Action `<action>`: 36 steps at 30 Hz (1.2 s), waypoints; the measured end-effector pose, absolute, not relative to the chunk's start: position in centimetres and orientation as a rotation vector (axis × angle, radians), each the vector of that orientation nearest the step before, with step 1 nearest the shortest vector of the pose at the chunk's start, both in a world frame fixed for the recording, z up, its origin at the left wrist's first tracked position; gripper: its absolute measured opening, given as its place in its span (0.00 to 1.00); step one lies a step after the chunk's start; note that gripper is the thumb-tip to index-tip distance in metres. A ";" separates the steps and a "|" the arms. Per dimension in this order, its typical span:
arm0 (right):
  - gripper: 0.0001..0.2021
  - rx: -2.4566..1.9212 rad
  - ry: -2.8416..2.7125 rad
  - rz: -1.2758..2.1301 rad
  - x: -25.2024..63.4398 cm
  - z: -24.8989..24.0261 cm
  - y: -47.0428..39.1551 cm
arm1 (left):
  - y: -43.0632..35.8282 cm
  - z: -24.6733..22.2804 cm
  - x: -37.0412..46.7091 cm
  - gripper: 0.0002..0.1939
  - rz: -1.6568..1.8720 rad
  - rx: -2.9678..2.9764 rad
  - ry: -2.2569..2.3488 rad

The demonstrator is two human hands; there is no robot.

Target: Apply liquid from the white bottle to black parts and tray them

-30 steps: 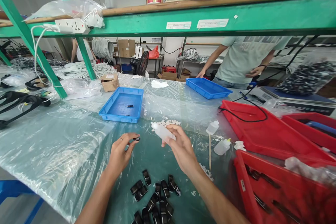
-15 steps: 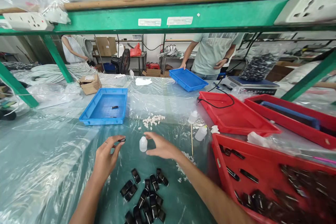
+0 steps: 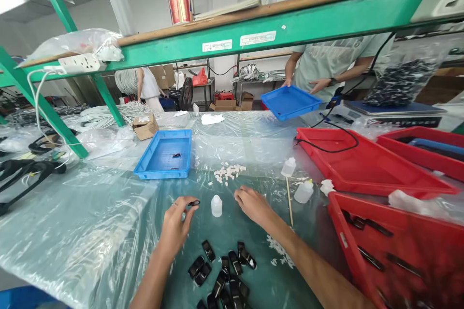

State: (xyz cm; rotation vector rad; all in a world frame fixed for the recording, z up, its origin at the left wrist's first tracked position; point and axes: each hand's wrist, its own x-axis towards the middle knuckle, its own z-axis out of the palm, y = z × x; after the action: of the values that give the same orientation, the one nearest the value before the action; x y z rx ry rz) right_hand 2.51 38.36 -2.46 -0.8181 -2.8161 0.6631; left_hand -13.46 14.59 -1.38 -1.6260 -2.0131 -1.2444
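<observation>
My left hand [image 3: 176, 224] pinches a small black oval piece [image 3: 194, 203] between thumb and fingertips. To the right of it a small white plastic bottle [image 3: 216, 206] stands upright on the table, touched by neither hand. My right hand [image 3: 254, 204] is just beyond the bottle, its fingers curled together at the near side of a scatter of small white pieces [image 3: 229, 173]; whatever those fingertips hold is hidden. Below both hands lies a loose pile of glossy black plastic parts [image 3: 222, 282].
A blue tray [image 3: 139, 172] with a few black parts lies at the back left. Two more small bottles, one [image 3: 303, 192] tipped, lie beside a thin wooden stick [image 3: 289, 203]. Red trays [image 3: 335, 207] line the right. Across the table a person holds another blue tray [image 3: 292, 101].
My view has swung left. My right hand has left the white bottle's side and moved toward the white pieces, its fingers closing. The person opposite has lifted the blue tray.
</observation>
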 end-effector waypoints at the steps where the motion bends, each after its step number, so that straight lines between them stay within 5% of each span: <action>1: 0.06 -0.741 -2.774 0.726 2.7 -1.8 37.9 | 14.6 -1.3 -13.3 0.07 -1.253 -1.627 -2.020; 13: 0.06 0.056 -2.127 0.965 3.9 2.5 30.7 | 14.9 -1.5 -11.9 0.08 -1.440 -1.676 -1.985; 36: 0.06 0.032 -2.248 1.237 3.0 1.8 31.0 | 15.4 -2.1 -11.0 0.08 -1.964 -1.427 -2.242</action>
State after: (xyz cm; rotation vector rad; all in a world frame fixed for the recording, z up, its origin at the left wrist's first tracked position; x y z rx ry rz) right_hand 2.96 30.98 1.77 0.0321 -2.2478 1.2369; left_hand -11.00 15.36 -2.11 -1.4274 -2.2416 -1.9642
